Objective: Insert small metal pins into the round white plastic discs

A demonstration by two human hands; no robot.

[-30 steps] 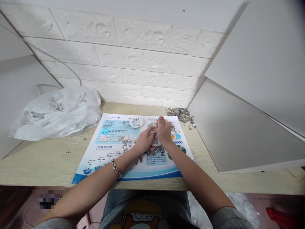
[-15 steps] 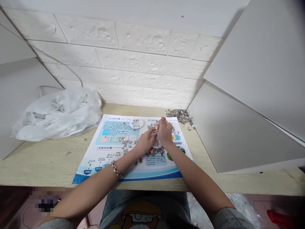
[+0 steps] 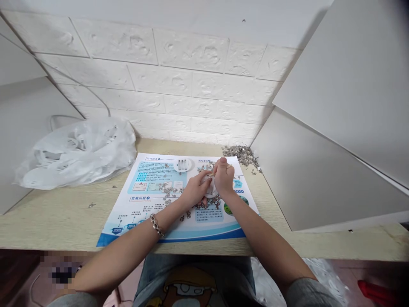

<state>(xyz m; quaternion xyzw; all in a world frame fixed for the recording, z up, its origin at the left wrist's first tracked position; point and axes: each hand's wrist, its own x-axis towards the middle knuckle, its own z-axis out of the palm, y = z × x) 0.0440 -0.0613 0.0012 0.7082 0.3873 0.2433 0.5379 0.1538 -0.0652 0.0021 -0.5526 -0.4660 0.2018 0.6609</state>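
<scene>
Both hands meet over a blue-and-white printed sheet (image 3: 150, 179) on the wooden desk (image 3: 57, 217). My left hand (image 3: 193, 192), with a metal bracelet at the wrist, curls around a small white plastic part (image 3: 211, 189). My right hand (image 3: 223, 179) is closed in a pinch over the same part and grips a thin stick-like tool whose tip shows beside the thumb. Several small silver metal pieces (image 3: 169, 189) lie scattered on the sheet around the hands. Another round white plastic part (image 3: 182, 164) rests at the sheet's far edge.
A heap of small metal pieces (image 3: 241, 154) lies at the back right corner by a grey side panel (image 3: 319, 179). A white plastic bag (image 3: 79, 151) holding white parts sits at the back left. A white brick-pattern wall stands behind. Stray metal bits lie on the desk's left.
My right hand has shifted slightly right and tilted over the white part; the left hand stays wrapped around it. The view has barely moved.
</scene>
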